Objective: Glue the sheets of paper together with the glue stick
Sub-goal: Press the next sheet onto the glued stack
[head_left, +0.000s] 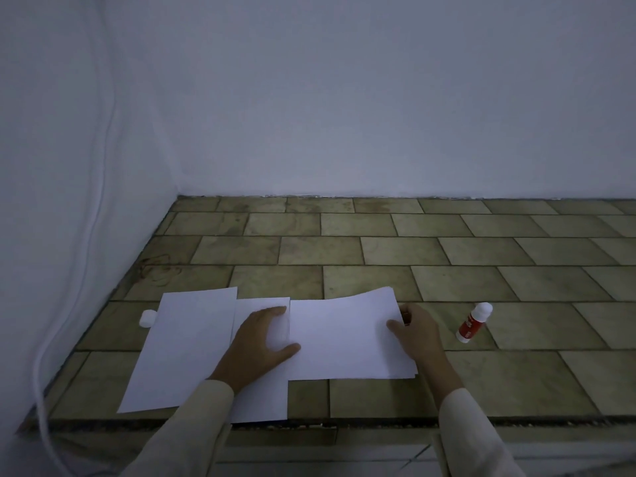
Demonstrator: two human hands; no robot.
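Head view: the left hand (265, 335) presses flat, fingers straight, on the middle sheet (265, 394). The right hand (416, 332) pinches the right sheet (344, 335) at its edge; the glue stick (473, 321) lies near, to that hand's right.

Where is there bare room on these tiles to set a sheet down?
Free: the tile rows along the back wall, and those right of the glue stick. Crowded near the front edge: left sheet, middle sheet, right sheet, left hand, right hand, white cap.
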